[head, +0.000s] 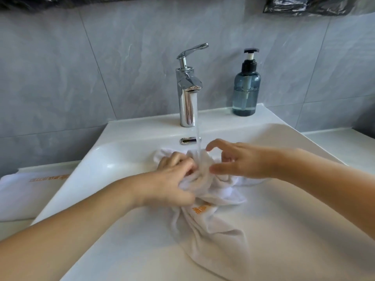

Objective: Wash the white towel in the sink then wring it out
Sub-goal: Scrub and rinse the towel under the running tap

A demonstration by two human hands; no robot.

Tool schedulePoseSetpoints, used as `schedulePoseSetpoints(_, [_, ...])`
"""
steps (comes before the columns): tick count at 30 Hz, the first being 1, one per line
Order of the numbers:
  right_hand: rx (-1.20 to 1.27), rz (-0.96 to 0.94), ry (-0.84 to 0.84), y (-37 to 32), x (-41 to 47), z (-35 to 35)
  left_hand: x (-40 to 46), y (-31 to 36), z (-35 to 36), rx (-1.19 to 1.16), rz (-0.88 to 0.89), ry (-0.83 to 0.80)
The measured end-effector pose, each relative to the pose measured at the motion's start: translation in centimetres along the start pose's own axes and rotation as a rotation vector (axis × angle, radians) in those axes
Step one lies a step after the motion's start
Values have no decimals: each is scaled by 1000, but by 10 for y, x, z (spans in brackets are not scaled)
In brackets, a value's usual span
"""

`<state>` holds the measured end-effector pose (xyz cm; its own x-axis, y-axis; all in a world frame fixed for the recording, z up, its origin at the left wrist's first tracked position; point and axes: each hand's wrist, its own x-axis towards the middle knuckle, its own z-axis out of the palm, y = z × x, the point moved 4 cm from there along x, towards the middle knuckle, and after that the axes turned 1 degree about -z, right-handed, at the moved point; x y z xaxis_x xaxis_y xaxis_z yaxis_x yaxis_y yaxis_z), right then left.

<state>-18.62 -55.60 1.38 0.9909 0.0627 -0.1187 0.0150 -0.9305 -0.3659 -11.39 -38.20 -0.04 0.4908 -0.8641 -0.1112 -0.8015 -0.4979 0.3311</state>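
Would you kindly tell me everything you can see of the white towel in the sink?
The white towel is soft terry-like cloth with an orange printed mark near its middle. It lies bunched and creased in the white sink, its far end under the running stream from the chrome faucet, its near end trailing toward the camera. It looks wet at the top. The left hand grips a bunched fold; the right hand hovers over it with spread fingers, possibly touching it.
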Motion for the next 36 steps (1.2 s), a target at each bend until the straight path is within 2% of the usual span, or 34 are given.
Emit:
schedulePoseSetpoints(1, [-74, -3, 1, -1, 2, 2, 0, -2, -2, -141, -59, 25])
schedulePoseSetpoints(3, [-250, -12, 18, -5, 7, 10, 1, -10, -7, -227, -143, 130])
schedulePoseSetpoints(6, [-214, -51, 56, -15, 8, 15, 0, -17, 1, -140, -276, 7])
schedulePoseSetpoints(9, [-174, -52, 25, -20, 9, 14, -1, -5, 10, -61, -214, -21])
schedulePoseSetpoints(11, [-129, -19, -11, -19, 9, 13, -2, 2, 3, 84, -168, 57])
schedulePoseSetpoints(13, [-164, -7, -9, -14, 11, 10, -2, 4, -10, 219, -135, 209])
schedulePoseSetpoints(16, [-373, -11, 72, -17, 8, -3, -2, -7, -26, 315, -144, 417])
schedulePoseSetpoints(18, [-485, -44, 82, -24, 10, 1, -4, -14, -30, 366, -151, 475])
schedulePoseSetpoints(19, [-471, -43, 69, -27, 10, 4, -3, -17, -28, 360, -142, 469])
schedulePoseSetpoints(22, [-289, 25, 3, -22, 10, 9, 1, -23, -19, 117, -159, 377])
schedulePoseSetpoints(26, [155, 102, 37, -12, 8, -2, 6, -22, -15, -68, -127, 387])
schedulePoseSetpoints(27, [165, 101, 11, -15, 8, -2, 7, -23, -15, -115, -122, 396])
schedulePoseSetpoints(30, [-131, 120, -50, -18, 13, 12, 7, -21, -15, -202, -157, 361])
schedulePoseSetpoints(33, [-250, 87, 93, -12, 21, 16, 6, -9, -11, -66, -142, 306])
schedulePoseSetpoints(36, [-287, 34, 134, -13, 20, 17, 2, 16, -2, -12, -11, 280])
